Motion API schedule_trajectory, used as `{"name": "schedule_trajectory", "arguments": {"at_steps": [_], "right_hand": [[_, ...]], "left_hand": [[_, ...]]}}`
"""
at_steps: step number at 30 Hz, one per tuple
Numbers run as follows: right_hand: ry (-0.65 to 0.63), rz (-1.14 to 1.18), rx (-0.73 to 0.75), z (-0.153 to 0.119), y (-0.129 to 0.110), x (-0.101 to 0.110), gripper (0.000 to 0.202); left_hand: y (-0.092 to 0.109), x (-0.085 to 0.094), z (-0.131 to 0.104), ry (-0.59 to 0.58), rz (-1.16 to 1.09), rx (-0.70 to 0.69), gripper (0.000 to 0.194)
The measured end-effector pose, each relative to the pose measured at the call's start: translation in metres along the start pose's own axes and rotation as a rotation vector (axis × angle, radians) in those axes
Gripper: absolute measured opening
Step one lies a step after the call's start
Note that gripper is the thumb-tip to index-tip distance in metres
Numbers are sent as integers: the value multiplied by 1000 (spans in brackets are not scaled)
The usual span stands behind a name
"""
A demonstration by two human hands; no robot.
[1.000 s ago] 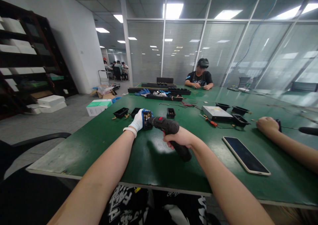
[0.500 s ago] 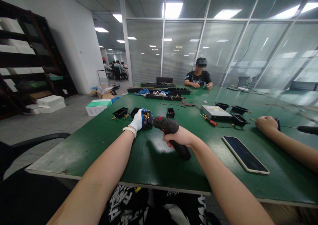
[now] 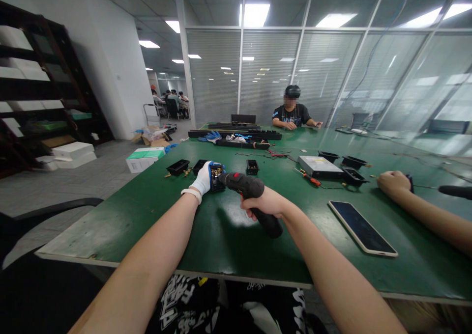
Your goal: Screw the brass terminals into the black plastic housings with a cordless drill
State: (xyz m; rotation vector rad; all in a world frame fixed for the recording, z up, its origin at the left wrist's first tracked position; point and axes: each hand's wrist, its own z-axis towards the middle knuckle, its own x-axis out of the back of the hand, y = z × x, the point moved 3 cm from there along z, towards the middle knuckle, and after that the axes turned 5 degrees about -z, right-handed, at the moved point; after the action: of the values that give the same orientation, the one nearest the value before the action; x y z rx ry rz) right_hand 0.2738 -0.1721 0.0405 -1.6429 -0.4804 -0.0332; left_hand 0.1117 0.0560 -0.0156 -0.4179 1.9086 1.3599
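Observation:
My left hand (image 3: pixel 204 178), in a white and blue work glove, grips a small black box (image 3: pixel 217 182) with brass-coloured parts inside, its open side turned toward the drill. A black cordless drill (image 3: pixel 245 185) is in my bare right hand (image 3: pixel 266 204), fingers wrapped round its handle. The drill's front end meets the box's inner parts; the exact contact is too small to make out. Behind my left hand lies a similar black housing (image 3: pixel 199 166), with another housing (image 3: pixel 178 167) farther left. One more small black housing (image 3: pixel 252 166) stands beyond the drill.
To the right are a phone (image 3: pixel 363 228), a silver-topped box (image 3: pixel 319 167), a screwdriver (image 3: pixel 310 178) and several black housings. Another person's hand (image 3: pixel 394 182) rests at the right. Long black bars (image 3: pixel 236 133) and a blue glove (image 3: pixel 211 137) lie farther back, before a seated person (image 3: pixel 292 113).
My hands, the box and the drill hold nearly the same pose. The person across the table has shifted their head and stretched one hand outward. The whole view has shifted very slightly.

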Motion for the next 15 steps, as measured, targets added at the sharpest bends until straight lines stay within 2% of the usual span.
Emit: {"name": "schedule_trajectory", "arguments": {"at_steps": [11,15], "right_hand": [[-2,-2,4,1,1,0,14],[-3,-3,8,0,0,0,14]], "left_hand": [[1,2,-1,72,6,-44,32],[1,1,-1,37,-3,-32,33]]}}
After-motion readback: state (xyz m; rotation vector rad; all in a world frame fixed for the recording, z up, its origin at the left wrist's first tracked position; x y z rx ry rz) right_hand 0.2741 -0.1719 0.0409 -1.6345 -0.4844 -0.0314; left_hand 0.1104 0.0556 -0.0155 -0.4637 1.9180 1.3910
